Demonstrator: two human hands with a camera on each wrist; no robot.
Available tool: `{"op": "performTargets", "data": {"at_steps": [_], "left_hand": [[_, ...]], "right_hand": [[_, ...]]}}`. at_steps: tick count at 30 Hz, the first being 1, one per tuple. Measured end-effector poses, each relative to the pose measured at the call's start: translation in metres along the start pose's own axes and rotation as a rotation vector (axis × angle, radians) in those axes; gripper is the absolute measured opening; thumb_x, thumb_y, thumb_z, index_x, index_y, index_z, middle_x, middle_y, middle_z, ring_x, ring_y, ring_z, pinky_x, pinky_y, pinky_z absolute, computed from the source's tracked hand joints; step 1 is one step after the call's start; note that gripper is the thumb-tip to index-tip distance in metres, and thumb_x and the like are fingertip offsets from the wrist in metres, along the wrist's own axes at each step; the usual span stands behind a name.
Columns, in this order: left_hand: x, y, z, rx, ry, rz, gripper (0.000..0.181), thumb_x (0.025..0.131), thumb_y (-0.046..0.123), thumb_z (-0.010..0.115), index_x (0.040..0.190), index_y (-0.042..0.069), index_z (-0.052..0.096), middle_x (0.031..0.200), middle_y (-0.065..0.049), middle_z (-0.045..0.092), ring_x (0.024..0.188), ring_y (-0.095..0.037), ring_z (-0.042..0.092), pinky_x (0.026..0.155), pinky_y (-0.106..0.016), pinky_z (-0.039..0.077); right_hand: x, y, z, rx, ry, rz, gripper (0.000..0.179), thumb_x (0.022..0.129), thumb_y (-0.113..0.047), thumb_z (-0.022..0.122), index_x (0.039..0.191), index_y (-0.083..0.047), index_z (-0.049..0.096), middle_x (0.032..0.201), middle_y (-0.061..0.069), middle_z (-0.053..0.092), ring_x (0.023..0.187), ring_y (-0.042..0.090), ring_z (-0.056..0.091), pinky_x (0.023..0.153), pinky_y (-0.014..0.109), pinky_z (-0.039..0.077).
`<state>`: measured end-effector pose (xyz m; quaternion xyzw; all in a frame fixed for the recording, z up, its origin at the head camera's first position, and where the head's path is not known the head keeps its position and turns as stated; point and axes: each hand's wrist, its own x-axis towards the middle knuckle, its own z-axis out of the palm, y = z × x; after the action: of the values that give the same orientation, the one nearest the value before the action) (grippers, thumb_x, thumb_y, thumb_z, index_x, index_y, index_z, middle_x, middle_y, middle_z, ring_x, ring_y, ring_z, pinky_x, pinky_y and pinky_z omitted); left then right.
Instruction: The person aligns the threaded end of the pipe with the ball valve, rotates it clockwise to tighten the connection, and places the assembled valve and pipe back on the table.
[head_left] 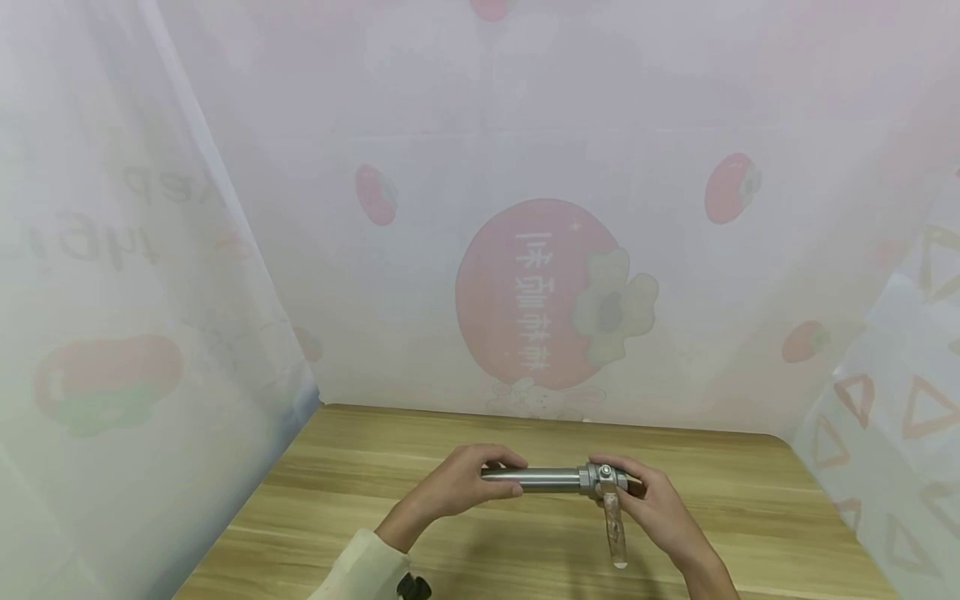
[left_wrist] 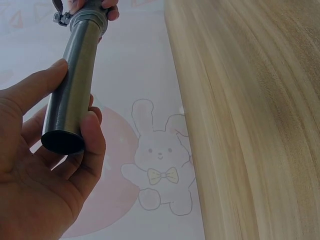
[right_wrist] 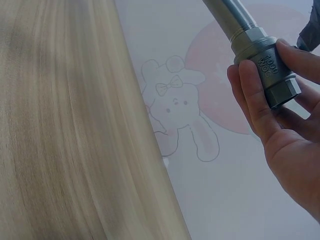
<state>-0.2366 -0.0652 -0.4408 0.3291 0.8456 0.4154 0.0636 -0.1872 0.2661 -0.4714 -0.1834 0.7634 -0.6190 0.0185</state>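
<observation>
A steel pipe [head_left: 547, 479] with a ball valve [head_left: 597, 482] on its right end is held level above the wooden table. My left hand [head_left: 467, 483] grips the pipe's left end, thumb on one side and fingers on the other. In the left wrist view the pipe's [left_wrist: 75, 90] dark end faces the camera. Around the valve body curl the fingers of my right hand [head_left: 662, 508]. The valve's lever handle [head_left: 614, 525], in a brownish wrapping, points toward me. Raised "1000 WOG" lettering marks the valve body [right_wrist: 269, 67] in the right wrist view.
The wooden table [head_left: 360, 467] has a wood-grain top. Pale printed curtains stand behind it [head_left: 420, 275] and along both sides. A small black object [head_left: 414, 587] sits by the left sleeve.
</observation>
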Motion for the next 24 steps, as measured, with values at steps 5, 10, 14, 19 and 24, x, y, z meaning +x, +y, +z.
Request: {"op": "performTargets", "data": {"at_steps": [5, 10, 14, 19, 24], "left_hand": [[-0.0003, 0.0017, -0.0004, -0.001, 0.0, -0.007, 0.031, 0.1, 0.032, 0.082, 0.13, 0.023, 0.078, 0.119, 0.005, 0.079, 0.096, -0.005, 0.07, 0.082, -0.024, 0.059], [-0.0003, 0.0015, -0.0001, 0.012, 0.004, 0.002, 0.032, 0.1, 0.031, 0.083, 0.13, 0.022, 0.078, 0.118, 0.005, 0.079, 0.096, -0.004, 0.07, 0.083, -0.024, 0.059], [-0.0002, 0.0005, 0.0003, 0.023, 0.004, 0.005, 0.033, 0.099, 0.033, 0.083, 0.129, 0.021, 0.078, 0.118, 0.006, 0.079, 0.096, -0.004, 0.07, 0.082, -0.023, 0.058], [-0.0006, 0.001, -0.0002, 0.042, -0.008, -0.002, 0.036, 0.101, 0.036, 0.081, 0.133, 0.019, 0.077, 0.12, 0.006, 0.079, 0.097, -0.002, 0.07, 0.085, -0.024, 0.058], [-0.002, 0.0048, -0.0015, 0.074, -0.011, -0.007, 0.036, 0.102, 0.038, 0.08, 0.133, 0.021, 0.077, 0.12, 0.005, 0.08, 0.095, -0.001, 0.069, 0.084, -0.025, 0.058]], "right_hand": [[-0.0004, -0.0007, -0.0001, -0.001, -0.002, 0.002, 0.05, 0.111, -0.017, 0.066, 0.155, 0.005, 0.054, 0.144, 0.037, 0.056, 0.112, 0.019, 0.076, 0.093, 0.032, 0.065], [-0.0009, -0.0006, -0.0001, 0.005, -0.003, -0.001, 0.051, 0.111, -0.016, 0.066, 0.155, 0.005, 0.054, 0.145, 0.037, 0.055, 0.112, 0.018, 0.076, 0.094, 0.032, 0.065], [-0.0011, -0.0002, 0.0, 0.014, -0.005, 0.0, 0.051, 0.11, -0.016, 0.067, 0.155, 0.004, 0.055, 0.145, 0.037, 0.054, 0.113, 0.017, 0.076, 0.094, 0.032, 0.065], [-0.0011, 0.0, 0.0001, 0.016, -0.004, 0.002, 0.051, 0.11, -0.016, 0.067, 0.155, 0.004, 0.055, 0.146, 0.037, 0.054, 0.112, 0.017, 0.076, 0.094, 0.032, 0.065], [-0.001, -0.0015, -0.0003, 0.008, 0.0, 0.003, 0.051, 0.11, -0.016, 0.067, 0.155, 0.005, 0.054, 0.145, 0.037, 0.055, 0.112, 0.017, 0.076, 0.094, 0.032, 0.065]]}}
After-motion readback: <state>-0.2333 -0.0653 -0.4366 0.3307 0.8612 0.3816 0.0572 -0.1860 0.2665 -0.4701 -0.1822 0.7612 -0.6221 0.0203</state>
